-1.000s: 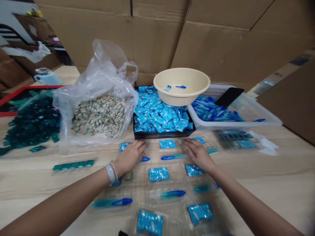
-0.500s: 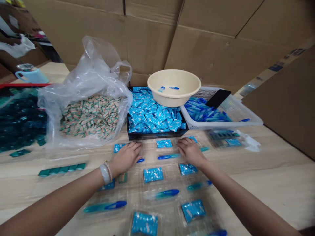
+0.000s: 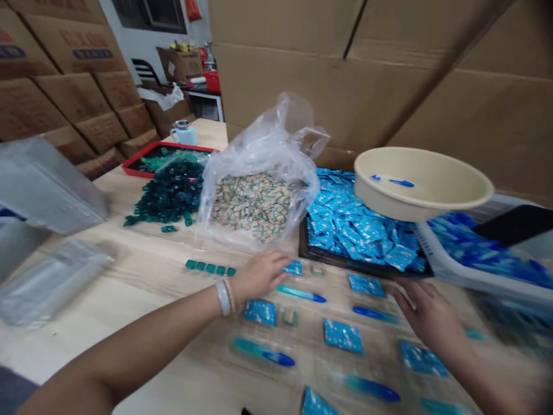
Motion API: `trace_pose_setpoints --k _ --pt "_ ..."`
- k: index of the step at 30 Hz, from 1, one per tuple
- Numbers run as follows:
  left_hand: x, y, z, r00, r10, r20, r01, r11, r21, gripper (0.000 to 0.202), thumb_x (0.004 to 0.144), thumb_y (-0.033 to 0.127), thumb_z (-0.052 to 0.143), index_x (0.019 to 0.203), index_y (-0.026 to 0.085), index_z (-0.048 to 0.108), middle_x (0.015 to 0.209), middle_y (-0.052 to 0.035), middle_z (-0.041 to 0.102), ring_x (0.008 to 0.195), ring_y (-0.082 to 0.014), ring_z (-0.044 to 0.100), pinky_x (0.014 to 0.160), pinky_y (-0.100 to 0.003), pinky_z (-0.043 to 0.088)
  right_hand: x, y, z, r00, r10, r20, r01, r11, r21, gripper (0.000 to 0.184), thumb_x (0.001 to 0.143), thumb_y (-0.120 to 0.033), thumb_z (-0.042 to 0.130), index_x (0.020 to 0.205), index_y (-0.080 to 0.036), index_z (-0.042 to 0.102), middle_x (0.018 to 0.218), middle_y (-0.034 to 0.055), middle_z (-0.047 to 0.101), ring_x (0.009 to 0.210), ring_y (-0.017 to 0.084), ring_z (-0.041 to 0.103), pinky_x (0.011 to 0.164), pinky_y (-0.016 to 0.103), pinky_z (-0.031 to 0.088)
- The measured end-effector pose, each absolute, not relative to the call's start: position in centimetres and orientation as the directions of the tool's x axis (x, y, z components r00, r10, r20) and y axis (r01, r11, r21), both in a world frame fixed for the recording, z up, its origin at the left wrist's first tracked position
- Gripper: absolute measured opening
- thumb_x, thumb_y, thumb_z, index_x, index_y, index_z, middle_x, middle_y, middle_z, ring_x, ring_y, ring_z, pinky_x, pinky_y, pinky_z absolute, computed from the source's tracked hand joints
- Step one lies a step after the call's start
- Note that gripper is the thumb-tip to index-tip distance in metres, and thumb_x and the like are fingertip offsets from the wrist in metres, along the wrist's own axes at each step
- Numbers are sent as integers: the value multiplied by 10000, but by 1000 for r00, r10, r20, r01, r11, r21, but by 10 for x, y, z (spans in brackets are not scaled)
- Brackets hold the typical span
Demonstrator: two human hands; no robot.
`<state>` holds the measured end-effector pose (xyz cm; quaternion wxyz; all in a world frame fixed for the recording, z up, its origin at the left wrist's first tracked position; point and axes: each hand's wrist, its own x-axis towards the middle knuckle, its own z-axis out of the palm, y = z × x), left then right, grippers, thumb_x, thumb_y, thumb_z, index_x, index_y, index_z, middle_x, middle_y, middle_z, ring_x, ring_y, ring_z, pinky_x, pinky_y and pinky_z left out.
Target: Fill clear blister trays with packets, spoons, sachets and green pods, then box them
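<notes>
The left hand [image 3: 259, 275] is hovering low over the worktop [image 3: 129, 245], its fingers loosely curled around nothing, fingertips just beside a blue sachet [image 3: 294, 268]; the right hand [image 3: 427, 317], blurred, is spreading its fingers wide, empty as far as the blur shows, near the front right corner of a black tray [image 3: 305, 245]; between and below the hands, clear trays [image 3: 311, 369] are lying in rows, carrying more sachets and blue-and-teal tools [image 3: 263, 353]; a strip of teal squares [image 3: 211, 267] is lying beyond the left wrist; the black tray is brimming with blue sachets; a cream basin [image 3: 423, 199] is sitting over the tray's right part, holding two small blue pieces [image 3: 391, 181]; a white basket [image 3: 436, 253] at the right is filling the view's edge, packed with blue tools; a clear bag [image 3: 276, 138] is sagging open around beige-and-green sachets [image 3: 250, 207]; left of it, a heap of dark teal pieces [image 3: 170, 196] is lying near a red tray [image 3: 147, 158], and a mug [image 3: 184, 134] is standing toward the worktop's far end.
</notes>
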<state>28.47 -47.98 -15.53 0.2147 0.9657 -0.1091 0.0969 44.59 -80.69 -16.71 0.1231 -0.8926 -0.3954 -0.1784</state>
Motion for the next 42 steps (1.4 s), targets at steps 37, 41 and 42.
trace_pose_setpoints --k 37,41,42 --pt "309 -307 -177 922 388 8 339 -815 471 121 750 196 504 754 127 602 759 -72 589 737 -178 540 695 -274 414 427 -419 -179 204 977 56 967 -192 -165 197 760 -222 529 921 -220 644 917 74 528 896 220 449 758 325 350" --pt "299 -310 -182 929 364 63 295 -834 467 107 723 143 512 801 135 585 789 -75 594 756 -187 548 715 -284 415 415 -428 -177 209 972 108 972 -194 -133 137 766 -199 515 821 -202 640 889 77 533 894 230 437 759 347 327" --pt "297 -310 -183 927 369 65 297 -829 475 113 714 127 512 802 137 582 782 -71 596 751 -186 550 706 -281 417 413 -432 -177 217 969 117 970 -201 -134 131 772 -200 509 797 -201 637 876 77 540 890 231 439 758 351 326"
